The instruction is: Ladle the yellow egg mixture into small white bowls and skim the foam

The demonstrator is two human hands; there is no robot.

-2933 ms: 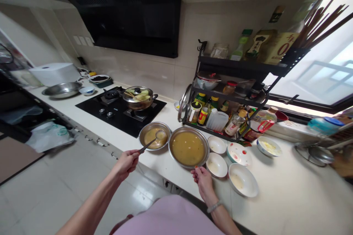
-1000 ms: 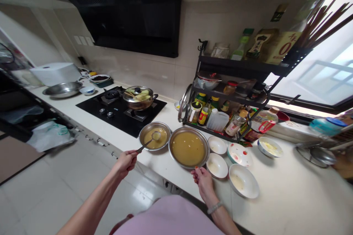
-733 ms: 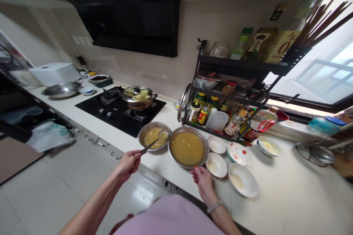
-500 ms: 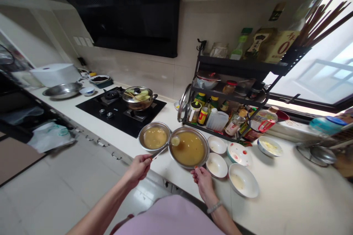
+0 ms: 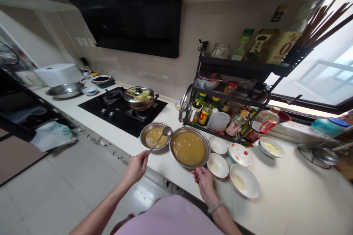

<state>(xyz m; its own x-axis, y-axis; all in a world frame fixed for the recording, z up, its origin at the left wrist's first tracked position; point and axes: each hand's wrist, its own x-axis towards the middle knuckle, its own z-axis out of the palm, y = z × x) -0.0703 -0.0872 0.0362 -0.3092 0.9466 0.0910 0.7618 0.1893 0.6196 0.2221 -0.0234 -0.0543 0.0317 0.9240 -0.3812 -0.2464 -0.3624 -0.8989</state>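
Note:
My left hand (image 5: 137, 167) is closed around the handle of a metal spoon (image 5: 157, 141). The spoon's round head is over the right side of the smaller metal bowl (image 5: 141, 142), close to its rim, and its inside looks dark. Cloudy yellowish broth fills part of that bowl. Just to the right, a larger metal bowl (image 5: 209, 146) holds more of the same broth with pale bits floating in it. My right hand (image 5: 203, 180) pinches the near rim of this larger bowl.
Several white bowls (image 5: 249, 187) stand right of the broth. A bowl with pale yellow pieces (image 5: 271, 147) sits farther right. Behind is a black rack (image 5: 231, 99) of bottles and jars. On the black stove (image 5: 121, 117) at left rests a lidded pot (image 5: 140, 99).
The spoon has moved left from over the larger bowl to the smaller one, and the liquid seen in its head is gone. My right hand stays on the rim.

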